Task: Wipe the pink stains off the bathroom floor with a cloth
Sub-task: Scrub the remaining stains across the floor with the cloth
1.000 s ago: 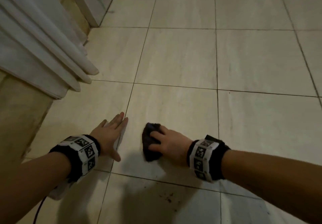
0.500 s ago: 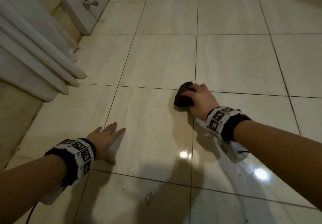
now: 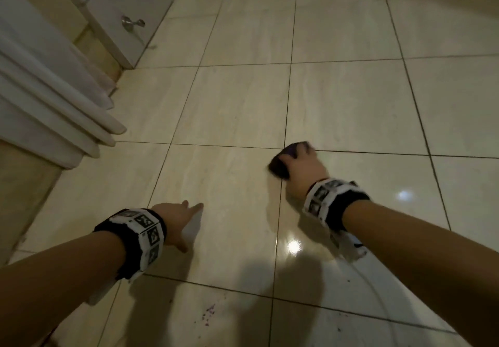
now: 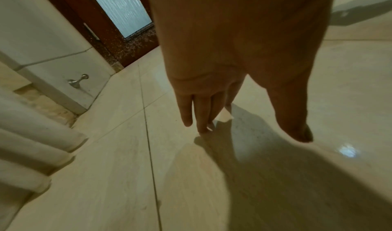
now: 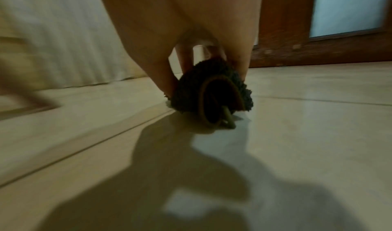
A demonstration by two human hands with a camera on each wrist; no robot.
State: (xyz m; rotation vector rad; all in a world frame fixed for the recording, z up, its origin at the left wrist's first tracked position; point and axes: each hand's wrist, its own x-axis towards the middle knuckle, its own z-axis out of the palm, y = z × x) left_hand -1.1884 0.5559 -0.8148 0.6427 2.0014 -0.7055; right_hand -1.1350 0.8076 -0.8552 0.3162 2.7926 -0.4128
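Stains (image 3: pixel 208 315) sit back near the person, behind both hands; right hand (image 3: pixel 302 168) grips cloth (image 3: pixel 280 164) farther out, left hand (image 3: pixel 175 215) (fingers straight, holding nothing) is nearer.

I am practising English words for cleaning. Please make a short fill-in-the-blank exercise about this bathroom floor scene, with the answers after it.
1. The dark cloth is gripped by the ____ hand.
2. The left hand rests on the floor with ____ fingers and holds nothing.
3. The small purple-pink specks lie ____ the person than the cloth does.
4. The cloth sits on a dark ____ line between two tiles.

Answers: right; straight; nearer to; grout
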